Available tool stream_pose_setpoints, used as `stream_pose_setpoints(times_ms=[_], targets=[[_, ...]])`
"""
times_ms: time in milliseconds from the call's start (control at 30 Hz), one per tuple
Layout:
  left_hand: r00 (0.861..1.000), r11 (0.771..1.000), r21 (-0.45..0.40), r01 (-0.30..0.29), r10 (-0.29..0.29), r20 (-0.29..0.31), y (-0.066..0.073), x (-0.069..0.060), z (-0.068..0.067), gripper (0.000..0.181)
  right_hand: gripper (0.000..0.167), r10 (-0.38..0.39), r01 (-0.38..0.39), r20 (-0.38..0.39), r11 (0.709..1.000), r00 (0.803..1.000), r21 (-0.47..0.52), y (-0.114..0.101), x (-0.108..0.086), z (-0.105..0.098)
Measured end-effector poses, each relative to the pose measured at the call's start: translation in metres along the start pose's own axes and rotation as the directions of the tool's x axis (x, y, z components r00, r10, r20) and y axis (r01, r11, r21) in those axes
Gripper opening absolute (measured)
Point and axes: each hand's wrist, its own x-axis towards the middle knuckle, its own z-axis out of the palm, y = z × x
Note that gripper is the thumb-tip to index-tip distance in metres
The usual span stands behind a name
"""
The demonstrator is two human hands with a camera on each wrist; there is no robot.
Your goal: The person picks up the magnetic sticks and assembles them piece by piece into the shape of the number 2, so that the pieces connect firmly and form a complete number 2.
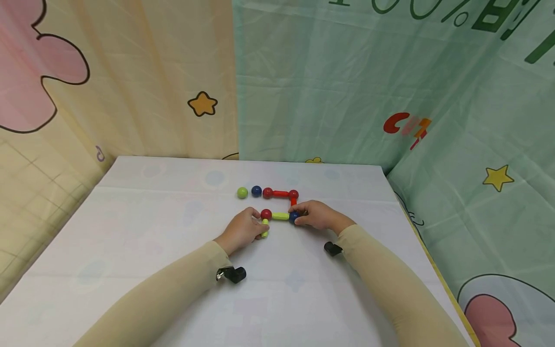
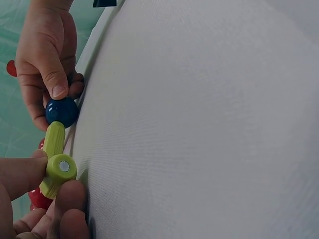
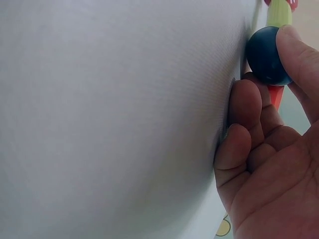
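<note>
My left hand pinches a yellow-green stick whose upper end meets a red ball. From that ball a second yellow-green stick runs right to a blue ball, which my right hand holds between thumb and fingers. A red stick links the blue ball's side up to another red ball; my right fingers partly hide its lower end. In the left wrist view the stick's round end faces the camera. The right wrist view has the thumb on the blue ball.
A red stick joins the upper right red ball to one more red ball. Left of it lie a loose blue ball and a green ball. Printed curtains stand behind the white-covered table.
</note>
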Motion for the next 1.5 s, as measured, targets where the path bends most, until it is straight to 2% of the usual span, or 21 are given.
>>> stream_pose_setpoints(times_ms=[200, 367, 500, 767, 967, 1233, 1500], targets=[[1.000, 0.999, 0.030, -0.011, 0.011, 0.010, -0.001, 0.000, -0.002, 0.044, 0.038, 0.002, -0.002, 0.001, 1.000, 1.000, -0.004, -0.002, -0.002, 0.000], [1.000, 0.997, 0.077, -0.025, 0.024, 0.013, -0.002, 0.001, -0.011, 0.045, 0.037, 0.008, -0.008, -0.001, 1.000, 1.000, -0.010, -0.002, -0.002, -0.001], [0.999, 0.993, 0.114, -0.043, 0.045, -0.018, -0.007, 0.005, -0.025, 0.048, 0.037, 0.016, -0.016, -0.001, 1.000, 1.000, -0.001, -0.002, -0.001, 0.000], [0.991, 0.982, 0.182, -0.057, 0.078, -0.112, -0.016, 0.025, -0.058, 0.052, 0.037, 0.023, -0.023, -0.003, 1.000, 1.000, 0.012, -0.001, -0.001, 0.000], [0.983, 0.976, 0.204, -0.079, 0.111, -0.148, -0.022, 0.041, -0.074, 0.057, 0.037, 0.031, -0.031, -0.003, 0.999, 1.000, 0.027, -0.001, -0.002, 0.000], [0.985, 0.972, 0.220, -0.088, 0.118, -0.128, -0.025, 0.052, -0.081, 0.059, 0.036, 0.025, -0.025, -0.004, 0.999, 1.000, 0.034, -0.002, -0.002, 0.000], [0.989, 0.965, 0.246, -0.087, 0.114, -0.098, -0.020, 0.059, -0.080, 0.056, 0.037, 0.015, -0.015, -0.008, 0.999, 1.000, 0.032, -0.003, -0.002, 0.000]])
